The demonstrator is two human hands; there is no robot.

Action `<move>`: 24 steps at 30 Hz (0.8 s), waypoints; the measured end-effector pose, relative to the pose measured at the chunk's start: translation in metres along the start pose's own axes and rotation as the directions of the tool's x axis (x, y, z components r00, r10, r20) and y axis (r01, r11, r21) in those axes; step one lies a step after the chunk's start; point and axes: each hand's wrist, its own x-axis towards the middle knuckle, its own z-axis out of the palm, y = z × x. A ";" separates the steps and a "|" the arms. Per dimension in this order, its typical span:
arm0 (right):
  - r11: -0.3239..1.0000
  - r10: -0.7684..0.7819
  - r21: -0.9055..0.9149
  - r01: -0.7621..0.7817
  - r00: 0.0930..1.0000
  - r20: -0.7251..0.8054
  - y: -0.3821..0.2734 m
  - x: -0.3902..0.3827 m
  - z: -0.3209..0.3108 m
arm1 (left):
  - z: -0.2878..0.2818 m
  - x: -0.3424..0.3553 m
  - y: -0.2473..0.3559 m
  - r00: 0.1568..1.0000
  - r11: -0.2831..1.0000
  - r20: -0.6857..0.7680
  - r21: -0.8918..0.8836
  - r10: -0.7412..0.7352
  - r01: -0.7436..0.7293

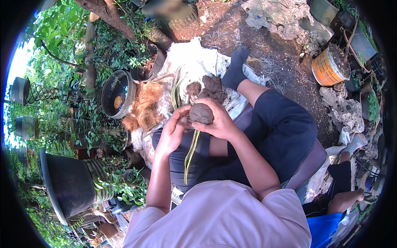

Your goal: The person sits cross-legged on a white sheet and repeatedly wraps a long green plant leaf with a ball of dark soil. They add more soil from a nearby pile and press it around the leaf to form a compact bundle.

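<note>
Above my lap, my right hand (219, 120) is wrapped round a rounded ball of dark wet soil (201, 113). My left hand (175, 129) presses curled fingers against the ball's left side. A long striped green-yellow leaf strip (190, 159) hangs below the ball over my dark trousers; how it joins the ball is hidden. Just beyond my hands, a heap of the same soil (214, 89) and a smaller clump (193, 88) lie on a white woven sack (186, 56). Another striped strip (175, 91) lies left of the clump.
Tangled brown fibre (148, 105) lies on the sack's left, near a round dark tub (118, 95). A big black pot (68, 184) lies at left among plants. An orange bucket (330, 66) and rough rocks (289, 20) stand right. Another person's leg (341, 171) shows at lower right.
</note>
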 end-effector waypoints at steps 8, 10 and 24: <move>0.994 0.067 -0.078 -0.077 0.991 -0.118 -0.012 -0.001 0.004 | 0.014 0.000 0.010 0.993 0.997 0.100 0.045 0.057 -0.061; 0.982 0.139 0.147 -0.116 0.977 -0.159 -0.009 0.000 0.006 | 0.015 -0.001 0.014 0.990 0.998 0.141 -0.062 0.013 -0.005; 0.857 0.167 0.514 -0.023 0.957 -0.235 -0.009 -0.007 0.022 | 0.041 0.013 0.009 0.955 0.957 -0.157 0.183 0.253 -0.223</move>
